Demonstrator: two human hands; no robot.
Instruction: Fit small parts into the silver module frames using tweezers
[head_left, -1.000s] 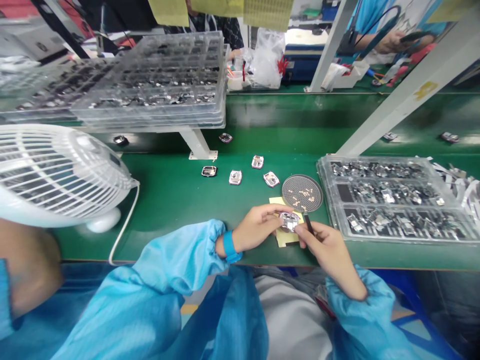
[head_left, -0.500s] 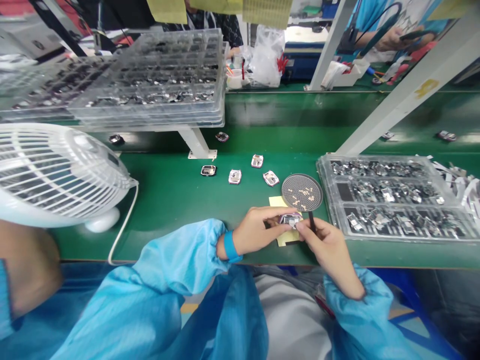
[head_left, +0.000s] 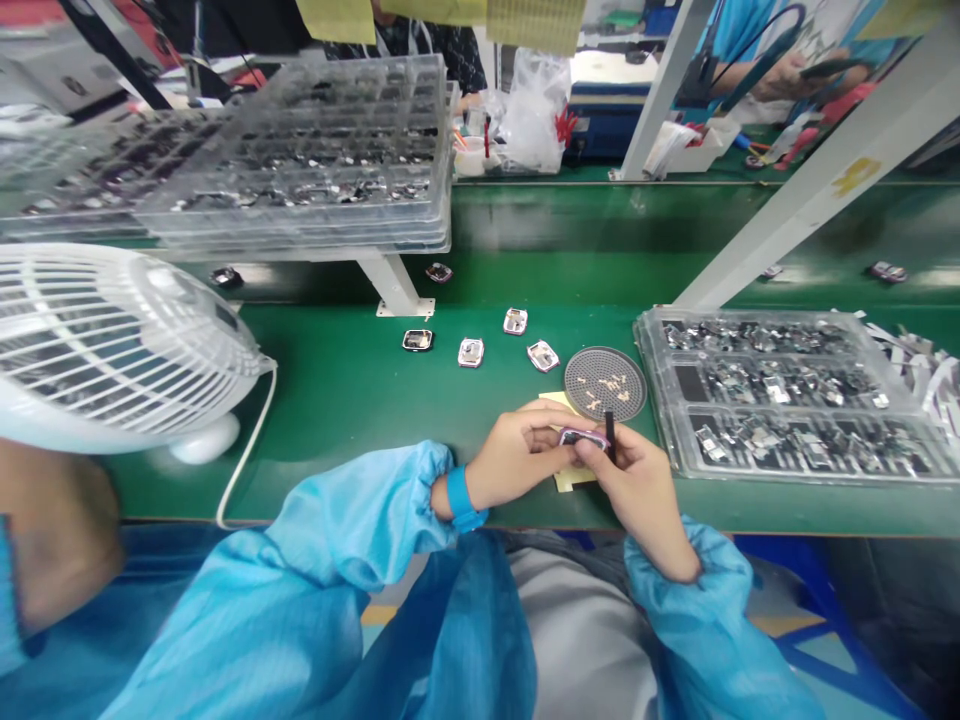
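Note:
My left hand [head_left: 517,455] pinches a small square metal watch case [head_left: 583,436] just above a yellow pad [head_left: 570,474] near the front edge of the green bench. My right hand [head_left: 637,480] is closed on black tweezers [head_left: 609,435], its thumb and fingers also touching the case from the right. Both hands meet over the pad. A round dark mesh dish [head_left: 604,383] with several tiny pale parts sits just behind the hands.
Three more cases [head_left: 471,352] and a dark one [head_left: 417,340] lie behind the hands. A clear tray of metal parts [head_left: 787,395] is at the right, a white fan [head_left: 112,350] at the left, stacked clear trays [head_left: 300,160] on a raised shelf. Another person's arm [head_left: 780,75] shows far back right.
The case tilted from face-up to edge-on between my fingers. My right hand moved left and closer to it, with the tweezers now standing upright behind the case.

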